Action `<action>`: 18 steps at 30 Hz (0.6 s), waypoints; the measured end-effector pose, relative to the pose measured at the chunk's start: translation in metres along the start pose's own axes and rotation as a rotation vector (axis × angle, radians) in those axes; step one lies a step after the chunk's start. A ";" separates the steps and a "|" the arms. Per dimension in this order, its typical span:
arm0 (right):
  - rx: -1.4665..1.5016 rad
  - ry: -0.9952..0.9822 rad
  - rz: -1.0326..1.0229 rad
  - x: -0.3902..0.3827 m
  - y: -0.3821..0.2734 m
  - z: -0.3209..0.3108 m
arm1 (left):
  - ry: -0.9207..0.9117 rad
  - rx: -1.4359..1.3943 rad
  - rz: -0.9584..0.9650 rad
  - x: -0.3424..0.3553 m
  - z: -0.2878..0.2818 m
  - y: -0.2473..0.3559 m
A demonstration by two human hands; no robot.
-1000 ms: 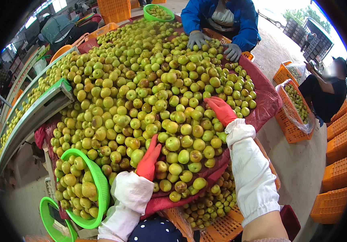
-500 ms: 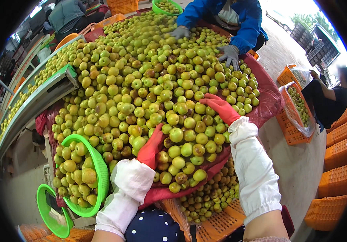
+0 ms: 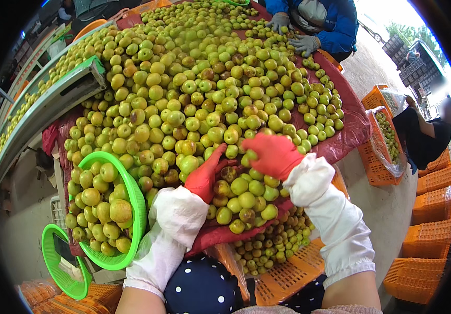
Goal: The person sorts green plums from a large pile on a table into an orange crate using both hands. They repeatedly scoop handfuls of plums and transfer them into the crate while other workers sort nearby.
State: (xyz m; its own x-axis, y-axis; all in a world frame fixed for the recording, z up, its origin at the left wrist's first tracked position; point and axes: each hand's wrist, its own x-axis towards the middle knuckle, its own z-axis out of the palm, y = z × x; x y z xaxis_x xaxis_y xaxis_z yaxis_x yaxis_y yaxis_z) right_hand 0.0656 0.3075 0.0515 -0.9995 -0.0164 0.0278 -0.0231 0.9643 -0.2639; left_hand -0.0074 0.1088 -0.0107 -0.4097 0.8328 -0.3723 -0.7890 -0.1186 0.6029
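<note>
A wide heap of green-yellow jujubes (image 3: 194,94), some with brown patches, covers a table spread with a dark red sheet (image 3: 348,123). My left hand (image 3: 203,176), in a red glove, rests in the near part of the heap, fingers stretched out along the fruit. Opposite it, my right hand (image 3: 275,155), also red-gloved, has its fingers curled over jujubes, one of them (image 3: 249,156) showing at the fingertips; its palm is hidden. Between my hands and the table edge lies a small group of jujubes (image 3: 246,200). Below that edge, an orange crate (image 3: 288,277) holds more jujubes.
A green basket (image 3: 139,209) full of larger jujubes stands at the left, above another green basket (image 3: 52,267). A sorting chute (image 3: 42,120) runs along the left. Across the table works a person with grey gloves (image 3: 305,44). Orange crates (image 3: 427,209) line the right.
My right hand has swept left and nearer, its fingers curling over fruit. My left hand has shifted slightly right. The other person's gloved hands have drawn together at the far edge.
</note>
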 end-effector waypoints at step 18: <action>-0.037 -0.142 0.283 -0.105 -0.075 0.000 | -0.039 0.253 0.220 0.001 -0.016 -0.016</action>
State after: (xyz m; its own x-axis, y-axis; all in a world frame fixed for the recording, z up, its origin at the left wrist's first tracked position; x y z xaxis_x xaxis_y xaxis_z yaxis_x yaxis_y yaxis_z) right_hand 0.1724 0.2371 0.0679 -0.9593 0.2195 -0.1777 0.2545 0.9446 -0.2070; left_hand -0.0029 0.1025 -0.0321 -0.5358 0.8227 -0.1899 -0.5431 -0.1636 0.8236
